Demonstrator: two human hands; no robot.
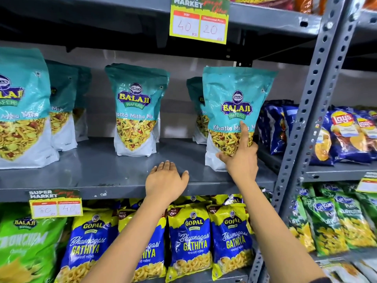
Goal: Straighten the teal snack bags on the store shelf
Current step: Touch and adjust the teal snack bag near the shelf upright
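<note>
Teal Balaji snack bags stand on the grey middle shelf (98, 172). The right-hand bag (236, 94) stands upright near the shelf's front edge, and my right hand (241, 158) grips its lower front, index finger stretched up over the print. Another teal bag (196, 111) stands partly hidden behind it. A middle bag (135, 111) stands upright further back. At the left, a large front bag (22, 111) has two more behind it (62, 103). My left hand (166, 180) lies flat on the shelf's front edge, fingers apart, holding nothing.
A yellow price card (199, 19) hangs from the shelf above. Blue and yellow Gopal bags (189, 240) and a green Balaji bag (28, 246) fill the shelf below. A perforated grey upright (306, 111) divides off blue Lay's bags (342, 135) and green Kurkure bags (330, 221).
</note>
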